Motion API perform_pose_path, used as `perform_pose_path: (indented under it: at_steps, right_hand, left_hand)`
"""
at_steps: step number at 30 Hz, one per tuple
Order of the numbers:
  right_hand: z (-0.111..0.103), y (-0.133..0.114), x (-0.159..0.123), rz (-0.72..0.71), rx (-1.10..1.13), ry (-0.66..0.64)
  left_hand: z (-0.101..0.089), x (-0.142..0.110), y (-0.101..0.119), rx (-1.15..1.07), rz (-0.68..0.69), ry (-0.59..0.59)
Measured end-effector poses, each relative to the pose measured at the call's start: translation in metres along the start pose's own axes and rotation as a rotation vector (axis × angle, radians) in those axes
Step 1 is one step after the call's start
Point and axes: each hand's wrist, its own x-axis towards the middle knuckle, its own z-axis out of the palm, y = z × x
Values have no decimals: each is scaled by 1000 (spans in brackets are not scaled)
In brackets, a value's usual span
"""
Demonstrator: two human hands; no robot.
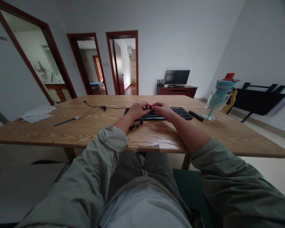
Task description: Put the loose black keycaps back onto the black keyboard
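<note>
A black keyboard [180,112] lies on the wooden table, partly hidden by my hands. Above its middle, my left hand [139,110] and my right hand [161,110] meet with fingertips pinched. Between them is a small black piece [150,107] that looks like a keycap; its details are too small to make out. Several loose black keycaps [137,125] are scattered on the table just in front of the keyboard, near my left wrist. The keyboard's black cable [116,108] runs off to the left, with a bundled coil in it.
Left on the wooden table [104,136] are a blue brush-like stick [66,121] and crumpled white paper [38,113]. A black oblong case [196,116] and a clear cup with a blue lid [222,95] stand right of the keyboard. Tape [148,148] covers part of the front edge.
</note>
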Motion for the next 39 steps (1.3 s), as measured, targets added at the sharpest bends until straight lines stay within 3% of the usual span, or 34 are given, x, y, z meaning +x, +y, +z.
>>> perform_pose_path:
  at_steps: [11,23,33,36,39]
  right_hand:
    - [-4,7,4,28,-18,-109]
    - [-3,5,1,13,56,-83]
    - [-4,6,3,-12,-20,-44]
    - [-3,5,4,-70,-123,-2]
    - [-2,5,5,-169,-255,69]
  left_hand:
    - [3,0,3,47,85,69]
    - [2,-2,6,30,91,74]
    - [3,-1,3,27,74,54]
    - [5,0,0,-59,47,48]
    - [9,4,-2,-305,-75,13]
